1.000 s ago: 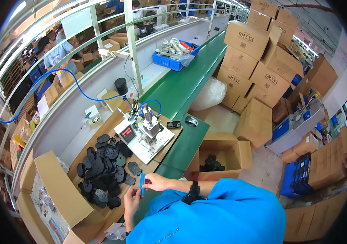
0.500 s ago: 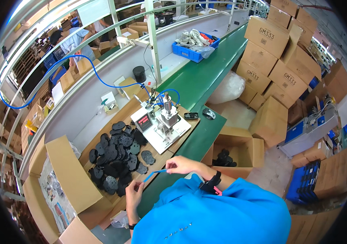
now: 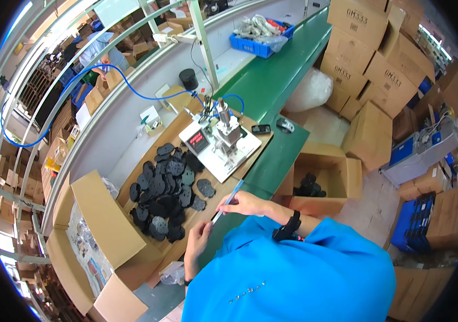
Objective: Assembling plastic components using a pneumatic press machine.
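Between my hands is a thin blue and pale silver stick-like object (image 3: 233, 192), too small to name by kind. My right hand (image 3: 244, 204) pinches it around the middle, and its blue end points away over the bench edge. At its pale near end, the fingers of my left hand (image 3: 199, 236) are closed. Just beyond and left of my hands lies a heap of flat black rounded pieces (image 3: 164, 185) on the wooden board. A small white bench press (image 3: 222, 140) with a red display stands farther out.
An open carton (image 3: 105, 220) stands at the left. Another carton (image 3: 320, 182) with black pieces is at the right. A computer mouse (image 3: 285, 125) and a small black device (image 3: 261, 129) sit near the press. A blue crate (image 3: 255, 45) rests on the green conveyor (image 3: 272, 75).
The object was bent in an angle between my hands; now it appears straight and slanted, with a pale part showing. My right hand has turned around it. The whole view has shifted slightly.
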A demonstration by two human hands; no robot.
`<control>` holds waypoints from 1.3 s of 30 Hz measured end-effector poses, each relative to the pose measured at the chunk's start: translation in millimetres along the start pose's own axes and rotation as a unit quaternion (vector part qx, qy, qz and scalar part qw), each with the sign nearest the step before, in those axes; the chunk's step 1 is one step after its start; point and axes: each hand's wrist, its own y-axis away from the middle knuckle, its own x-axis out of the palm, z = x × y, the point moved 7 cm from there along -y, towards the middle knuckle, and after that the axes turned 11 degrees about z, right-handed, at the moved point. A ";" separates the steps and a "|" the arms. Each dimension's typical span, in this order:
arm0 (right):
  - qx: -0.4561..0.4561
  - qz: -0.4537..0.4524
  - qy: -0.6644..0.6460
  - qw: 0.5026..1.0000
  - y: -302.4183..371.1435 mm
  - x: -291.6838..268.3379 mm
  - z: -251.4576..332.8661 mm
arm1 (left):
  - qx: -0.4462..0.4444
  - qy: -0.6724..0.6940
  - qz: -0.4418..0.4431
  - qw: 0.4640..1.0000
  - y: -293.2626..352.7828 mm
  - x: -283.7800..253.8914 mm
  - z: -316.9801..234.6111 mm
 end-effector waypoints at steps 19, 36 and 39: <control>-0.082 -0.149 -0.003 0.986 69.0 -96.6 47.6 | 0.002 -0.070 0.103 0.992 -63.7 33.3 -48.2; -0.043 -0.172 0.011 0.984 77.2 -254.7 112.1 | -0.096 0.041 -0.012 0.994 -158.1 53.0 -83.0; -0.052 -0.160 0.031 0.985 75.1 -275.2 119.6 | -0.107 0.090 -0.016 0.990 -183.4 74.0 -70.2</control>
